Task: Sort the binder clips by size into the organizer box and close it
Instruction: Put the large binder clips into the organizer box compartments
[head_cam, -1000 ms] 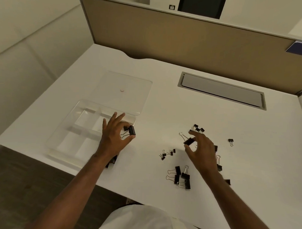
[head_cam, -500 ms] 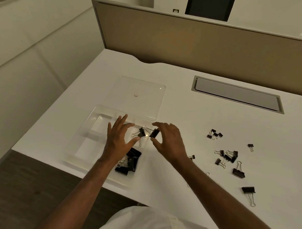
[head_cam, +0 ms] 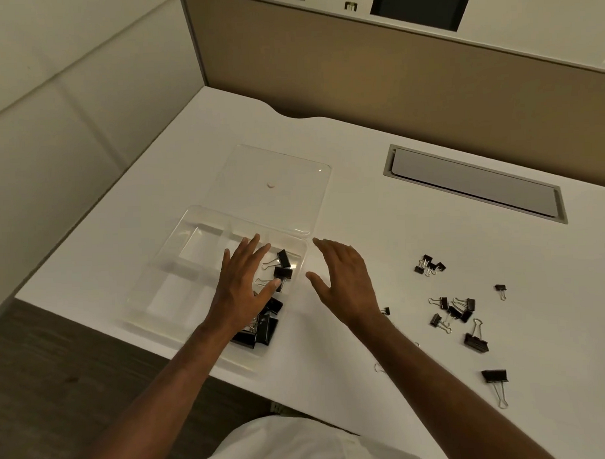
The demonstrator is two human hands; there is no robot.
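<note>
1. Head view: left hand (head_cam: 243, 286) hovers over the organizer box (head_cam: 165, 268) at frame centre, fingers spread, holding nothing.
2. Right hand (head_cam: 344, 279) hangs just right of the box, fingers straight and empty.
3. Two medium clips (head_cam: 282, 266) lie in the box's far right compartment; larger clips (head_cam: 260, 330) fill the nearer one.
4. Loose clips (head_cam: 455, 310), roughly a dozen, lie to the right, nearer the right hand.
5. Lid (head_cam: 275, 185) lies flat open, above the box in frame.

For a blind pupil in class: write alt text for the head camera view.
Two open hands, left and right, hover at a clear organizer box holding some black binder clips; more clips lie scattered on the white desk, lid open.
</note>
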